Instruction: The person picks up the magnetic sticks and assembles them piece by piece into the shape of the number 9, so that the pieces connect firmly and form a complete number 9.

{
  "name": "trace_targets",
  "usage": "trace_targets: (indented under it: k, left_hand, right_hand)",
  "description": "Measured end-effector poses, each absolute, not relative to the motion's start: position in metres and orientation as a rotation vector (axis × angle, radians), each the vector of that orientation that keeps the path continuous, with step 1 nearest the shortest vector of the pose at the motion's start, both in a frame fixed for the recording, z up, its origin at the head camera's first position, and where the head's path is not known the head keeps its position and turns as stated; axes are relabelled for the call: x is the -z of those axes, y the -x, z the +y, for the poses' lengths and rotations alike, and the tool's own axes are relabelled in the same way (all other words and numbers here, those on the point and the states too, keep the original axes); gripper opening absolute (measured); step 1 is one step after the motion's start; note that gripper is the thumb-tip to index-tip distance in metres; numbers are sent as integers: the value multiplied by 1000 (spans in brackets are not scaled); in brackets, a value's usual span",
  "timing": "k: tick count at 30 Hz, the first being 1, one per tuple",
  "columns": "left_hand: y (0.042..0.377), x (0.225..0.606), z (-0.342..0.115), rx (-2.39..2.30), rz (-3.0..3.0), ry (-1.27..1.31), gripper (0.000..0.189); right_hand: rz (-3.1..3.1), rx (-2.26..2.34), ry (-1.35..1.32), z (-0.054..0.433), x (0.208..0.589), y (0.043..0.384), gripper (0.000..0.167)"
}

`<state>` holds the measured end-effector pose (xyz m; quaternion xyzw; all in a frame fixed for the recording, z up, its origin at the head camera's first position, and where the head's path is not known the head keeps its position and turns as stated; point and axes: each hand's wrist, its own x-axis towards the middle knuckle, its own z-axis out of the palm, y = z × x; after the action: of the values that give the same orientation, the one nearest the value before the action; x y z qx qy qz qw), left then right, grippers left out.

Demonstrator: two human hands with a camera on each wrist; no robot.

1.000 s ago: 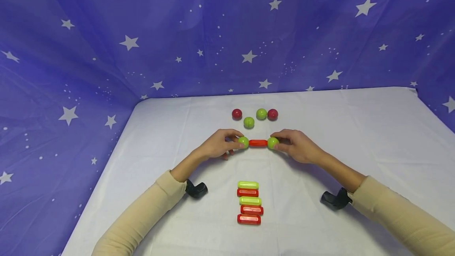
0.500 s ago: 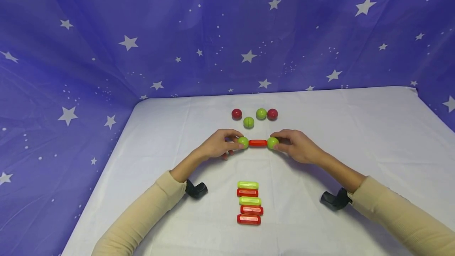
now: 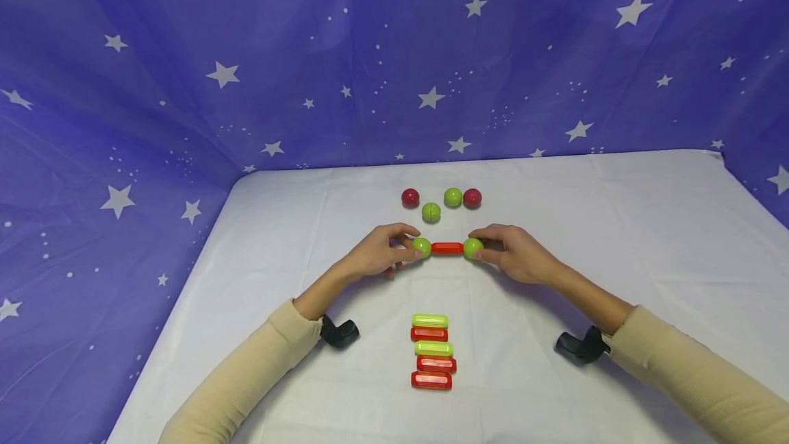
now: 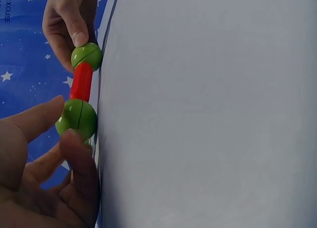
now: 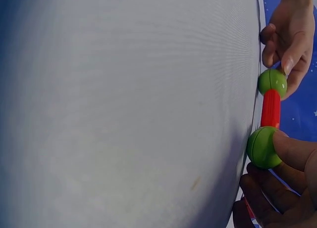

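Observation:
A red rod (image 3: 447, 248) lies crosswise on the white cloth with a green ball at each end. My left hand (image 3: 379, 251) has thumb and index finger at the left green ball (image 3: 422, 247), pinching it from the near and far sides. At the opposite end, my right hand (image 3: 518, 253) pinches the right green ball (image 3: 473, 248) between thumb and fingers. Both wrist views show the rod's ends meeting the balls, with a thin seam line around each ball. The left hand's other fingers curl loosely below its ball.
Beyond the hands sit a red ball (image 3: 410, 198), a green ball (image 3: 431, 212), another green ball (image 3: 453, 197) and a second red ball (image 3: 472, 198). Nearer, several red and yellow-green rods (image 3: 433, 349) lie stacked in a column. A starry blue curtain (image 3: 394, 53) hangs behind the table (image 3: 647, 225).
The left hand and sleeve have shifted very slightly left, its index fingertip easing a little from the ball's far side. The right hand, balls and rods stay where they were.

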<state>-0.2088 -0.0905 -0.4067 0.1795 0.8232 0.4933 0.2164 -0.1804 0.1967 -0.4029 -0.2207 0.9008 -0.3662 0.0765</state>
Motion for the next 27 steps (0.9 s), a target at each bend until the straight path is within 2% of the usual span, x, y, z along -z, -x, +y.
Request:
trace_targets:
  k: [5,12,27]
  left_hand:
    - [202,400,-92,-1406,2321,-452,46]
    - [188,390,-91,-1455,2293,-442,38]
    - [146,393,-88,-1201,2120,-811,27]
  right_hand:
    - [2701,1101,665,196,403,180,37]
    - [2706,1099,646,195,402,179,36]
    - [2724,1105,674,196,404,179,35]
